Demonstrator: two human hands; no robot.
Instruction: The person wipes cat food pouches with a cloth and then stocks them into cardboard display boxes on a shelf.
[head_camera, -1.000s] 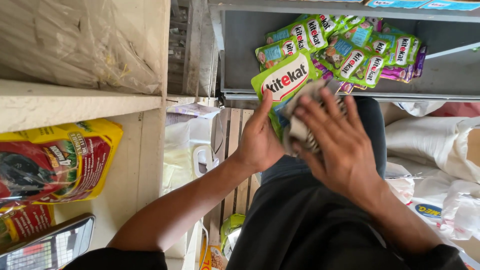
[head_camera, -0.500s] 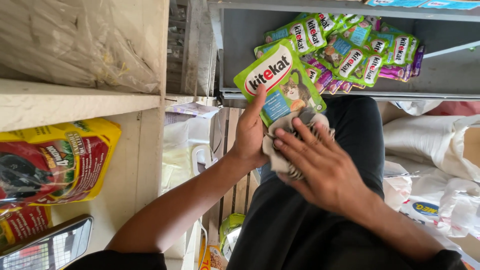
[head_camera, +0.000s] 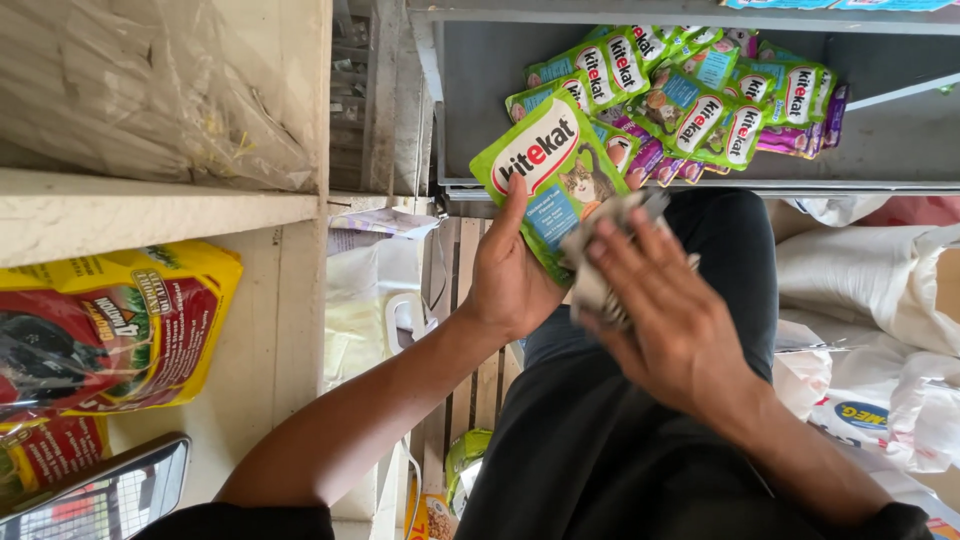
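One green foil pet-food pouch (head_camera: 553, 175) is held by the left hand (head_camera: 510, 285) near the far grey shelf (head_camera: 900, 140). A crumpled grey cloth (head_camera: 600, 262) is pressed on it by the right hand (head_camera: 665, 320); the pouch is best kept flat and steady while wiped.

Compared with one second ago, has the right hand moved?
Yes. The right hand with its cloth slid down off the green pouch, away from the grey shelf.

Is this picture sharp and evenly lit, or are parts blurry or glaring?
Head view: daylight is soft and even; the green pouch in the left hand reads sharp. The right hand and its grey cloth look slightly motion-blurred. The white sacks at right are bright, nearly washed out.
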